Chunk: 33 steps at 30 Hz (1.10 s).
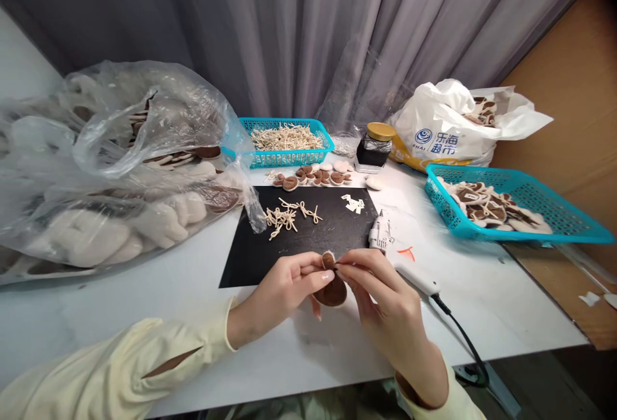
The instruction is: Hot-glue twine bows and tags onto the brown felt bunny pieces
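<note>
My left hand (284,288) is closed on a brown felt piece (331,292) with a pale edge, a small round part above a larger one, held just over the near edge of the black mat. The fingertips of my right hand (385,291) are pinched at the narrow part between the two rounds; any small thing in them is hidden. Beyond my hands, several knotted cream cords (284,217) and small white labels (353,204) lie on the black mat (332,233). A white glue gun (414,277) lies right beside my right hand, its black cable running off the table edge.
Clear plastic bags (120,208) of felt pieces fill the left. At the back are a blue basket (284,159) of cords, brown and white pieces (322,177) and a gold-lidded jar (373,150). A white shopping bag (448,124) and another blue basket (554,204) stand right.
</note>
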{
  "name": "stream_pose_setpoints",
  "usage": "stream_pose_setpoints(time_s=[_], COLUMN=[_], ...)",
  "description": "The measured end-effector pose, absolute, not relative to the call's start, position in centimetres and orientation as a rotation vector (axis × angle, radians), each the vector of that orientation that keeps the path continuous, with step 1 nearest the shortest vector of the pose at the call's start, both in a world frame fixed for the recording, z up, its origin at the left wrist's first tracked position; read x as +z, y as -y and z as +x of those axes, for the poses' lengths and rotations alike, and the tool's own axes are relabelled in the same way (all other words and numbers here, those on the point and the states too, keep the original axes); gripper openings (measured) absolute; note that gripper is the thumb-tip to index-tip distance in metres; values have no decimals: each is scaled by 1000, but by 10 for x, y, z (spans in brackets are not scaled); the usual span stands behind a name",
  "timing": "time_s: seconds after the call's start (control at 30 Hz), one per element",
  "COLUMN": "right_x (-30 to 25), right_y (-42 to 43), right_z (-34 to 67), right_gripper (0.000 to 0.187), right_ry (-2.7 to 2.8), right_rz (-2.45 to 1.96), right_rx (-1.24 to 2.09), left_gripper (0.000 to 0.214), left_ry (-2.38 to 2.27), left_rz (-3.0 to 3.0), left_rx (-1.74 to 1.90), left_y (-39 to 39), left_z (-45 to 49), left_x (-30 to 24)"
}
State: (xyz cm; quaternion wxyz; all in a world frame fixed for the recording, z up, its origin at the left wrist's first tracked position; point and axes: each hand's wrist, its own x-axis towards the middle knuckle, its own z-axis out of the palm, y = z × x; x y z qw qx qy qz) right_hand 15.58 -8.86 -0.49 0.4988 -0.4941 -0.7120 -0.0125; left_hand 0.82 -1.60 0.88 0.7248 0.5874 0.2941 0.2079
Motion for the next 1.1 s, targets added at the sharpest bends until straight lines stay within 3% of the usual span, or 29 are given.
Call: stream_pose_setpoints(time_s=[0.47,0.57,0.77,0.97,1.1], right_x=[4,5,-23,-37,-31], right_y=[94,100,122,110,104], right_z=[159,182,249,251,245], right_gripper=[28,29,53,51,38], right_ry=[1772,1755,1946,1873,1770], right_rz=[-1193,-1387,-2108,-2184,-2162], right_rx=[149,61,-80,-44,16], left_gripper=[20,24,29,30,29], left_ry=[-662,-722,-805,-783,-805], left_rz=[1356,1390,1451,1477,1470], left_rx=[503,512,475,467,477], left_y=[15,15,15,15,14], left_z=[8,7,8,8,8], left_x=[2,0,1,-2,-1])
